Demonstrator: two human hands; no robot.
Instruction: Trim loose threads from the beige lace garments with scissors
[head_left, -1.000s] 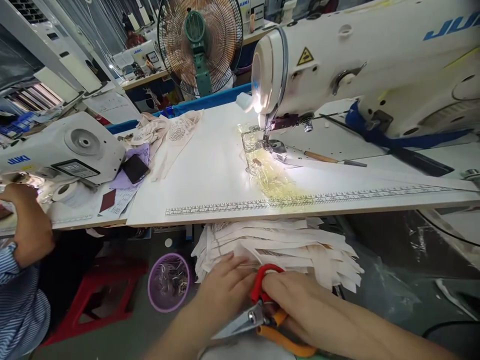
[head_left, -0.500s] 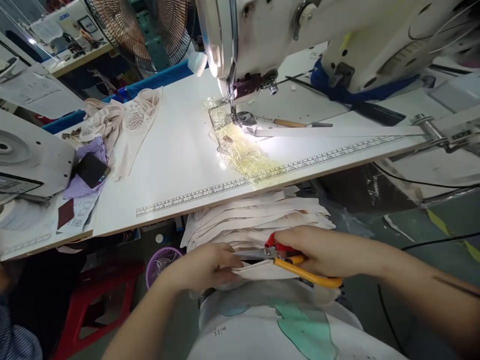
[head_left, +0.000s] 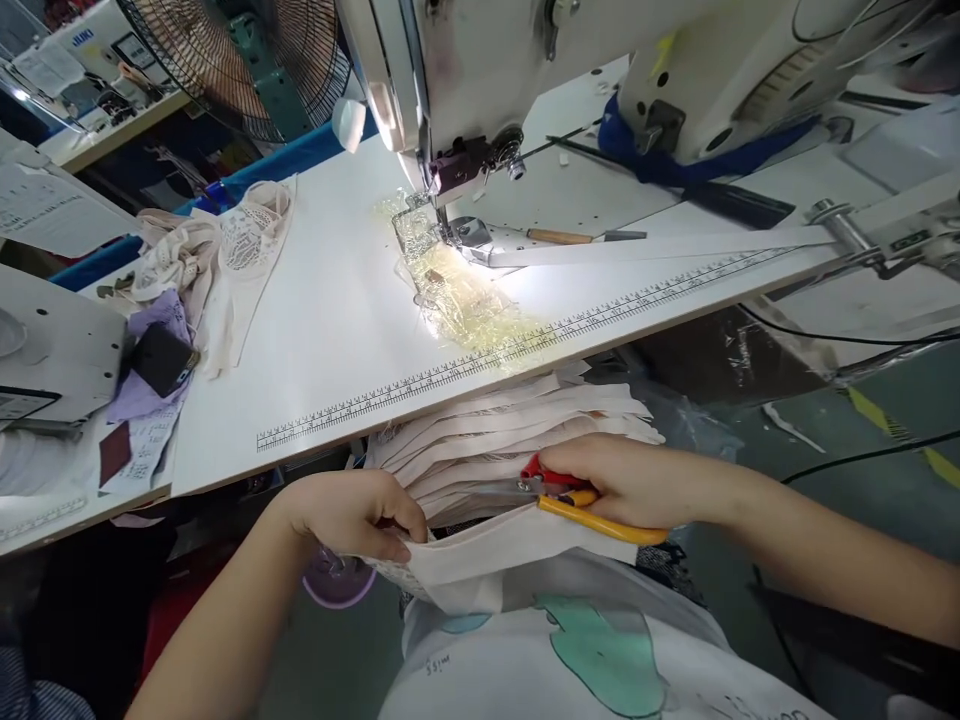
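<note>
Below the edge of the table (head_left: 322,300), a cream strip (head_left: 487,550) was stretched between the pile (head_left: 525,420) and the white shirt (head_left: 480,660). Its left end was pinched between the thumb and fingers of the left hand (head_left: 364,510). By the right hand (head_left: 615,475) the scissors (head_left: 592,518) were gripped at the handles, with the blades (head_left: 491,488) pointed left between pile and strip. Half a second earlier the hands had been closer together, with less of the strip shown and the blades almost at the left fingers. Since then the gap had been widened and more of the strip laid bare. By this, it was judged, the cloth had been opened out and the fingers cleared of the blades. Whether the blades were fully closed, or anything had been cut, could not be told.
</note>
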